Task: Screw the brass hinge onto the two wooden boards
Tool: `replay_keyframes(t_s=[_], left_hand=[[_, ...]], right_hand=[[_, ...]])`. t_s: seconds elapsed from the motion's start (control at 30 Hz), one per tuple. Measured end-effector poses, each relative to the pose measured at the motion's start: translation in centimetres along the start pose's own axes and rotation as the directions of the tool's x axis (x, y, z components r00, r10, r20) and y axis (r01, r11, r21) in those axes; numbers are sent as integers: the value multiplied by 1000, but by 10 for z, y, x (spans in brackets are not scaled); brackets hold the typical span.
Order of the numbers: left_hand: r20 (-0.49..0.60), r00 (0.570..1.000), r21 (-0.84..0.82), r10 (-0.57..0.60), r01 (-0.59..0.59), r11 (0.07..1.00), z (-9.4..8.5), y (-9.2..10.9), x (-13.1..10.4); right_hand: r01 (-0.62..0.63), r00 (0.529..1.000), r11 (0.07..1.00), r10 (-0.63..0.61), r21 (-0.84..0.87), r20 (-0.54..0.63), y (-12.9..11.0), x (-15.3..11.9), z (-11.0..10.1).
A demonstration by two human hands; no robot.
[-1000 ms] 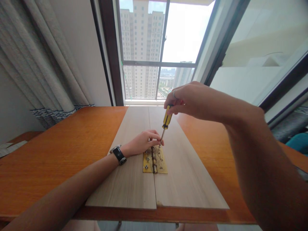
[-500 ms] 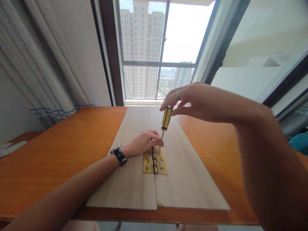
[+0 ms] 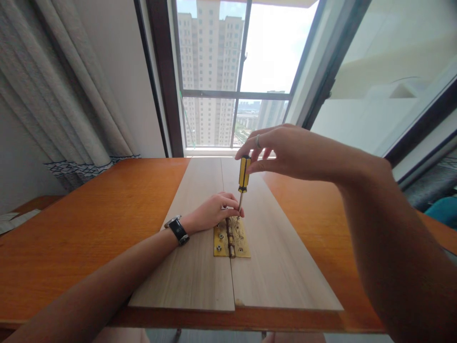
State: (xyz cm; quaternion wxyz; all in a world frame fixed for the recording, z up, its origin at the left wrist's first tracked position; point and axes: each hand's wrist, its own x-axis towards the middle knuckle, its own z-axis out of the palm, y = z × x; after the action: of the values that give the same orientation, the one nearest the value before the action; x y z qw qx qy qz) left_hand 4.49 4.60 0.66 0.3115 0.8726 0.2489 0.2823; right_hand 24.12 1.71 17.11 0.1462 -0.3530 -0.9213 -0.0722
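Note:
A brass hinge (image 3: 232, 243) lies across the seam between the left pale board (image 3: 193, 271) and the right pale board (image 3: 274, 257). Screws sit in its left leaf; holes show in its right leaf. My right hand (image 3: 274, 150) grips the top of a yellow and black screwdriver (image 3: 244, 175) with its fingertips. The shaft points down, nearly upright, to the far end of the right leaf. Around the tip, my left hand (image 3: 217, 210) has its thumb and forefinger pinched at the lower shaft, its wrist resting on the left board. Whatever is under the tip is mostly hidden.
The boards rest on an orange-brown wooden table (image 3: 89, 228), reaching its front edge. Behind the table stands a window (image 3: 237, 95). A grey curtain (image 3: 64, 90) hangs at the left. A teal object (image 3: 442, 213) shows at the far right.
My right hand and the screwdriver handle have shifted slightly left, and the screwdriver stands more upright. My left hand stays at the tip.

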Motion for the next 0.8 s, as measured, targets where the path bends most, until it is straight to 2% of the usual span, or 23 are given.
replay_keyframes(t_s=[0.23,0.6,0.8], left_hand=[[7,1000,17,19,-19,1000,0,-2,-1],[6,1000,41,10,-10,999,0,-2,-1],[10,1000,53,11,-11,999,-1,-1,0]], right_hand=[[140,990,987,-139,74,-17,-8,-4,-6],[30,999,1000,-30,-6,-27,-4,-6,-8],[72,997,994,-71,77,-20,-10,-5,-7]])
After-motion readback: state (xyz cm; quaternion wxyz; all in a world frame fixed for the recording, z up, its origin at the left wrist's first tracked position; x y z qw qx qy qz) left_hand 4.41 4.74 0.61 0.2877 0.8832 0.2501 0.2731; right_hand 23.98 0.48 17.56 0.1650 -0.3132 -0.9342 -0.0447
